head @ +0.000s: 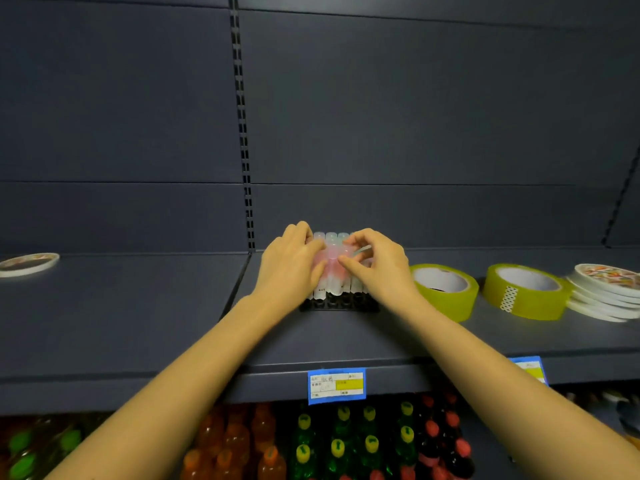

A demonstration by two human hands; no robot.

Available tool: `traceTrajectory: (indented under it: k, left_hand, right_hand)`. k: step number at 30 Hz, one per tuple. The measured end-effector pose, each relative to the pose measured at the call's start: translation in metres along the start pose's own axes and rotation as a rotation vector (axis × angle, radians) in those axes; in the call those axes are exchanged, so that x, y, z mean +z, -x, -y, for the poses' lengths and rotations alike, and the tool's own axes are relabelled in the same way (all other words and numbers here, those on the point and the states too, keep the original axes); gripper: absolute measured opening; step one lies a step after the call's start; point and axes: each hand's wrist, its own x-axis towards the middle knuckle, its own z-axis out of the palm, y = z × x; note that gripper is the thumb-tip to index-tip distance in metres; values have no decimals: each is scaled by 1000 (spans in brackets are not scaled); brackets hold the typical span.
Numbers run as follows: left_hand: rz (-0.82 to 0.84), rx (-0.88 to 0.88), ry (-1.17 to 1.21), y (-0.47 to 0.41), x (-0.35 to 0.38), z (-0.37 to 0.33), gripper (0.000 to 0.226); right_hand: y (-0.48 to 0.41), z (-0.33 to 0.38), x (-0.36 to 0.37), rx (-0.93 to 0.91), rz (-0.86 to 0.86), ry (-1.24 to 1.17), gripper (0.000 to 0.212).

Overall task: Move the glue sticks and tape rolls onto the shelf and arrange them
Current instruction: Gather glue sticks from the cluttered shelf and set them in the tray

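A cluster of upright glue sticks [334, 271] with pale translucent caps and black bases stands on the dark grey shelf [138, 323], near the middle upright. My left hand [289, 268] cups the cluster's left side. My right hand [377, 265] presses on its right side and top, fingers curled over the caps. Both hands grip the bundle. Two yellow-green tape rolls [445, 292] [524, 292] lie flat on the shelf just right of my right hand.
A stack of patterned white plates [606, 292] sits at the shelf's far right, and one plate [29, 263] at the far left. Price labels [336, 385] hang on the shelf's front edge. Drink bottles [343, 441] fill the level below.
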Motion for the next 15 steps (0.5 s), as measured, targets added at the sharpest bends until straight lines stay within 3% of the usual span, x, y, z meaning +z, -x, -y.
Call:
traceTrajectory:
  k: [5,8,11,15]
  left_hand:
    - [57,-37,-43,10,-2,0,38]
    - [141,-20,-126,18,-5,-1,50]
    - [85,-82,-148,31,-13,3,52]
    - [26,-202,-147,51,-34,21,40]
  right_hand:
    - [0,-4,4,-53,21,83,21]
    - [-5,0,3,-125,73,312,21]
    - [-16,8,-1,-155,129,497,28]
    - [-26,20,-8,-157,159,567,40]
